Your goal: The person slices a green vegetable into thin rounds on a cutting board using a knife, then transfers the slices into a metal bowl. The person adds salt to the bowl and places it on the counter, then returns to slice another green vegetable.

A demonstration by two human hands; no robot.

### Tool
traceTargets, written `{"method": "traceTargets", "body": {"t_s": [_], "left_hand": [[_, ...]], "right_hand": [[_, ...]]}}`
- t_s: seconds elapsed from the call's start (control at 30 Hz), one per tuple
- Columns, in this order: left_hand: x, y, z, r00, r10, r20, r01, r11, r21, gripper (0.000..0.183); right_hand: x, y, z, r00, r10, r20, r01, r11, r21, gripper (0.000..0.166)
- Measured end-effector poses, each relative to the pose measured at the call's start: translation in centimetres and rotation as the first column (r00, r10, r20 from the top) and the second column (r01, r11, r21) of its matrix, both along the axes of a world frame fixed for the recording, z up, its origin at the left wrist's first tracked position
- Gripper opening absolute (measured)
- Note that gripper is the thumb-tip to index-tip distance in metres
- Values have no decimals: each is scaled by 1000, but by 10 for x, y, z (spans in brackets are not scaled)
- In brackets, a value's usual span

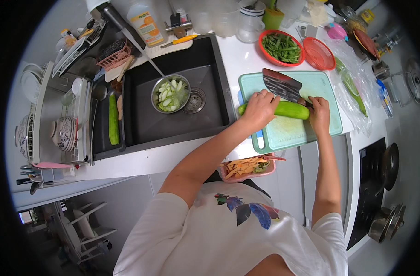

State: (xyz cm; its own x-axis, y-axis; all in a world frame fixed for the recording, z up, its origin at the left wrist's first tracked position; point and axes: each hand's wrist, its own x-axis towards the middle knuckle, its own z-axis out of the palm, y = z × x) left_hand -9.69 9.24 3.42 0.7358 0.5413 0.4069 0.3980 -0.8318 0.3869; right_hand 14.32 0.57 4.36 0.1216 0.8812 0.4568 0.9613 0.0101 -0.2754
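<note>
A peeled green gourd [292, 109], long and smooth, lies across the light green cutting board [292, 136]. My left hand [260, 108] grips it near its left end. At its right end my right hand [319, 115] has its fingers at the handle end of a cleaver [282, 84]; whether they close on the handle or on the gourd I cannot tell. The cleaver's dark blade lies on the board behind the gourd. In the sink, water runs into a metal bowl [170, 94] of pale green slices. Another peeled gourd [113, 119] lies left of the sink basin.
Behind the board stand a red basket of cut greens [281, 48] and an empty red basket [319, 53]. A plastic bag [356, 86] lies to the right. A pink bin of peelings [248, 169] hangs below the counter edge. A yellow-handled knife [184, 39] rests behind the sink [175, 127].
</note>
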Motion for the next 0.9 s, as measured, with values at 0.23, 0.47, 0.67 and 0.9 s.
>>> {"method": "traceTargets", "body": {"t_s": [0.23,0.47,0.67,0.9], "left_hand": [[-103,5,31,971,191,141,-169,973,-156,40],[-283,101,-14,721,548,-423,-658,733,-173,36],[-320,179,-119,667,395,-631,-678,673,-296,60],[-305,178,-144,775,126,-620,-437,815,-381,53]], "right_hand": [[-89,-23,25,995,40,-93,-35,998,56,37],[-137,-11,17,980,-88,-180,109,988,111,31],[-167,-12,15,972,-180,-151,194,977,86,30],[-173,-29,19,941,-311,-136,320,946,50,28]]}}
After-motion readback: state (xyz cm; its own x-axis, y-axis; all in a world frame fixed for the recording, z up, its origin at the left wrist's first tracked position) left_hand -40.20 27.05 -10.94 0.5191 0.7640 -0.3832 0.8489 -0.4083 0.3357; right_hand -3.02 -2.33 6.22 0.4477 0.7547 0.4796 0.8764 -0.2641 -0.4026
